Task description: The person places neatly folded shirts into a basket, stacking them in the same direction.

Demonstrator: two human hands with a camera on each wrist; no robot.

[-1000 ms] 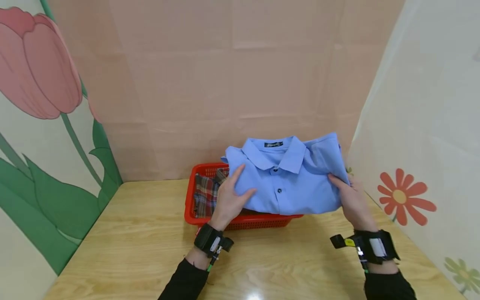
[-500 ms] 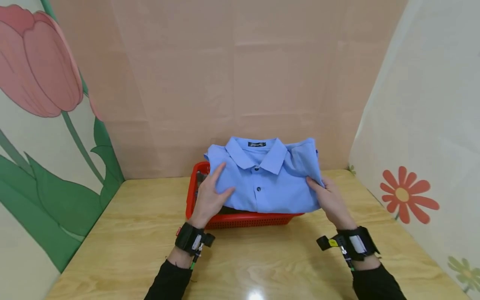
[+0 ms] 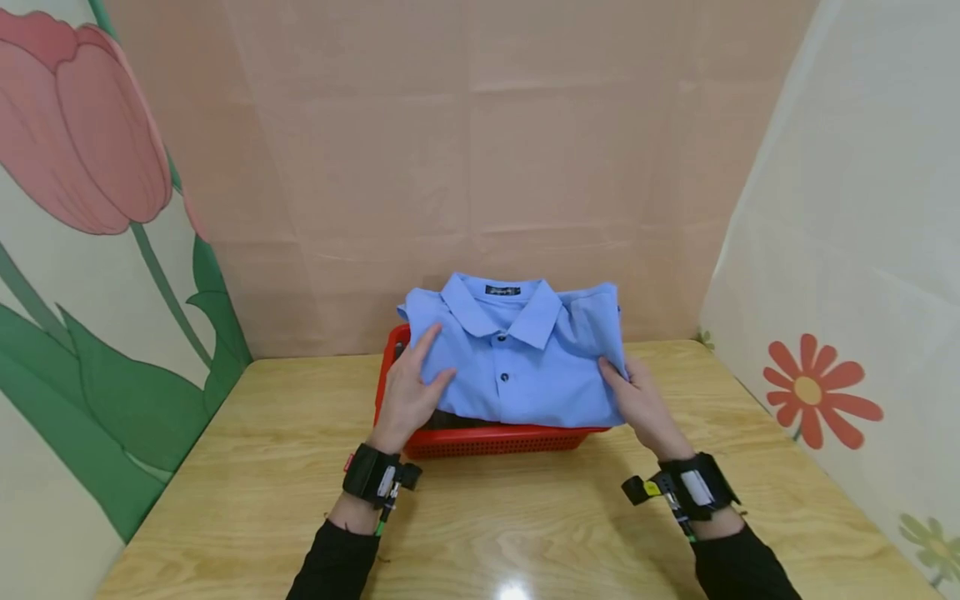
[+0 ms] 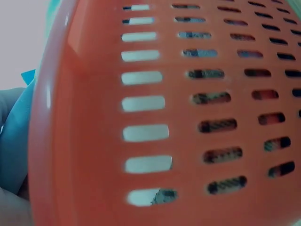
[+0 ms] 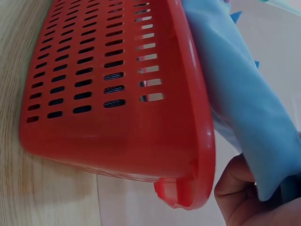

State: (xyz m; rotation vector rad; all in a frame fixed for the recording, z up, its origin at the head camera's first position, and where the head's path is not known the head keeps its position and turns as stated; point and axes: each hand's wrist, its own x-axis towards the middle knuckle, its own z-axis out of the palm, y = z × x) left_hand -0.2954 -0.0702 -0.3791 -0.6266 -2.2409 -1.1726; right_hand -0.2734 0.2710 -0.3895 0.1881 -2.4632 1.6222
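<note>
A folded light blue button-up shirt, collar toward the back, lies level over the top of a red plastic basket. At the shirt's left edge my left hand holds it, thumb and index finger spread on the cloth and the other fingers out of sight. My right hand grips the right edge with the thumb on top; curled fingers show under the fold in the right wrist view. Dark patterned cloth shows through the basket's slots. The shirt hides most of the basket's inside.
The basket stands on a wood-grain table close to the pinkish back wall. A side panel with a painted tulip rises at the left, and one with a red flower at the right.
Both hands have carried the shirt leftward from the basket's right side until it covers most of the opening. The plaid cloth visible inside earlier is now mostly covered.
</note>
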